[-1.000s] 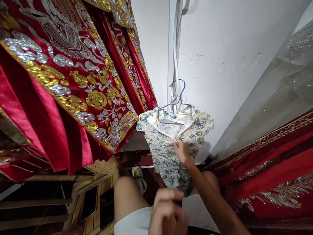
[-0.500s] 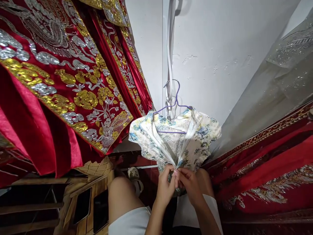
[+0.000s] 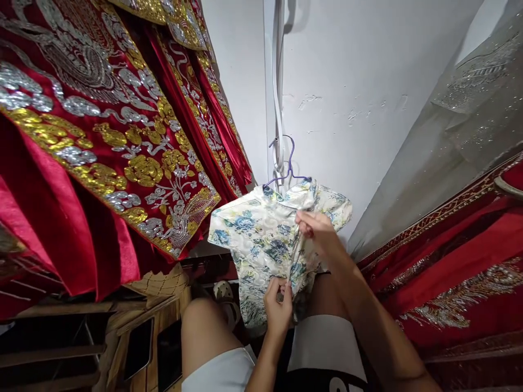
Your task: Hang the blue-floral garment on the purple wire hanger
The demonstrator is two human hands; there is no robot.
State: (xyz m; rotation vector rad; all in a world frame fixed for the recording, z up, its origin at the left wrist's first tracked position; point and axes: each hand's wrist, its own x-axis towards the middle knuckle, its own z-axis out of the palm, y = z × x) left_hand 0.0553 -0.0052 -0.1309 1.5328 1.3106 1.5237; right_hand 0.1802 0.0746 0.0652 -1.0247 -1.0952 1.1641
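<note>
A short-sleeved garment with blue and yellow flowers on white hangs from a purple wire hanger. Its zipper runs down the front and looks drawn together up to my right hand. My right hand pinches the zipper near the neckline; the pull itself is hidden by the fingers. Lower down, my left hand grips the fabric at the bottom of the zipper. The garment's lower part hangs between my knees, partly covered by my left hand and forearm.
The hanger hooks onto a white strap by the wall. Red embroidered clothing hangs at left, with more red fabric and sheer sparkly cloth at right. Two dark phones lie on a wooden surface at lower left.
My right hand has moved up the front from beside my left hand to near the neckline. The gaping front has come together along the zipper. My left hand stays low.
</note>
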